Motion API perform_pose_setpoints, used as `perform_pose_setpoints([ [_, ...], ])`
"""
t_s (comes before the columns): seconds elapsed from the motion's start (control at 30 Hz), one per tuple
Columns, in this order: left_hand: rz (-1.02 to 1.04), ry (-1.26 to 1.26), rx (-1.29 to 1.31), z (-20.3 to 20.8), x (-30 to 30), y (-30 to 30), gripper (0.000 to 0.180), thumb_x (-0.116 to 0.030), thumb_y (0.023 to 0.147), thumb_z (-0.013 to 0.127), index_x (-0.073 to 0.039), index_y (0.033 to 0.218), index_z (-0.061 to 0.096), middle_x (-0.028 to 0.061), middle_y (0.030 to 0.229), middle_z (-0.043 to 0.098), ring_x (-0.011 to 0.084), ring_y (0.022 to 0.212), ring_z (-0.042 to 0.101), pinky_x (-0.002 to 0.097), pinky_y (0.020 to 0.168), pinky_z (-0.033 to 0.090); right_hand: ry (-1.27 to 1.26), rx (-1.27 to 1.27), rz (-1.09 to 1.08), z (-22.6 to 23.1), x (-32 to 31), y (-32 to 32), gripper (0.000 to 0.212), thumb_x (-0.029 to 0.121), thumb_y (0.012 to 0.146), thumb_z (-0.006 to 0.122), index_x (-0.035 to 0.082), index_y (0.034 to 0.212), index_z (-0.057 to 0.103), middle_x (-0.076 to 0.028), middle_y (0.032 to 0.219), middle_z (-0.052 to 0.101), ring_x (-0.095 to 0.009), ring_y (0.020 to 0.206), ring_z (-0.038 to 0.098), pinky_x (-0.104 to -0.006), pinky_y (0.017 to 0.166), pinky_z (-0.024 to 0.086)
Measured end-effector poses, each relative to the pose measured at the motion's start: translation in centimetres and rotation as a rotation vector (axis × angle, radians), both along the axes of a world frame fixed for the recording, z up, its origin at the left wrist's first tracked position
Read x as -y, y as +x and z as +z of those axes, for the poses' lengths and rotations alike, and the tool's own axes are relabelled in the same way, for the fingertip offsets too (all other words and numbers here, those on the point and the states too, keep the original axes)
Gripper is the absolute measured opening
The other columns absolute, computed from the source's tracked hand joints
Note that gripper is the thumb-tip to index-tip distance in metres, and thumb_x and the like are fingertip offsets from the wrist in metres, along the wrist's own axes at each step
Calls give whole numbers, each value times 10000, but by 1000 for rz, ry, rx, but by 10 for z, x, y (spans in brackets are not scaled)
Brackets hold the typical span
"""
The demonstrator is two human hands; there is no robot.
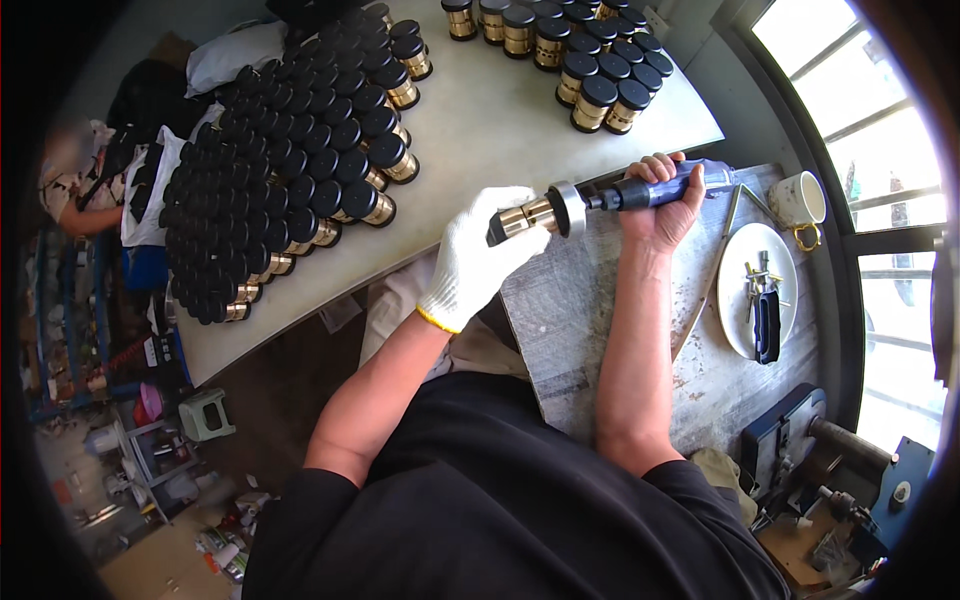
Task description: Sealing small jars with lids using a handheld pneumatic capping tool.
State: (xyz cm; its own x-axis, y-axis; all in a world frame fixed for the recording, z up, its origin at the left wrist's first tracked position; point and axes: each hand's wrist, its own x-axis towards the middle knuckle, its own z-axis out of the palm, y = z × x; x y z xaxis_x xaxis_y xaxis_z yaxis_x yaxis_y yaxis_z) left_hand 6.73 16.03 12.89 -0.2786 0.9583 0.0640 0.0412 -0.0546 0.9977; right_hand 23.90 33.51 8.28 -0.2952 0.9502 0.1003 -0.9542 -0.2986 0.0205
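My left hand (468,250), in a white knit glove with a yellow cuff, is closed round a gold cylinder with black ends (527,218). A grey ring (570,209) sits round the cylinder's right end. My bare right hand (658,212) grips a blue handheld power tool (712,180), which lies roughly level and points left. Its dark nose reaches to the ring; whether the tip touches the cylinder is hidden. Both hands are over the near edge of the grey worn bench (570,330).
Many similar cylinders (320,165) crowd the pale table (480,120) at left, with another group (595,90) at the back. On the right are a white mug (798,200), a plate (738,330) of metal bits, a hose (708,290) and a machine (850,440). Another person (85,215) is far left.
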Motion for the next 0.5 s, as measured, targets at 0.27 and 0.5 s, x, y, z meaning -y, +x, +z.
perform_pose_setpoints([
  [0.27,3,66,-110,-5,-2,0,386,-8,872,720,37,1220,560,119,1035,688,156,893,697,273,782,581,-67,117,-41,2,0,-3,250,280,943,636,73,1027,524,-18,751,479,-142,666,477,-298,675,432],
  [0.5,-48,41,-204,3,-11,-8,334,-35,854,732,23,1160,610,97,1005,705,120,872,691,280,767,572,-22,75,-20,-9,-6,7,288,299,952,635,47,1050,534,-13,765,458,-129,689,460,-279,677,427],
])
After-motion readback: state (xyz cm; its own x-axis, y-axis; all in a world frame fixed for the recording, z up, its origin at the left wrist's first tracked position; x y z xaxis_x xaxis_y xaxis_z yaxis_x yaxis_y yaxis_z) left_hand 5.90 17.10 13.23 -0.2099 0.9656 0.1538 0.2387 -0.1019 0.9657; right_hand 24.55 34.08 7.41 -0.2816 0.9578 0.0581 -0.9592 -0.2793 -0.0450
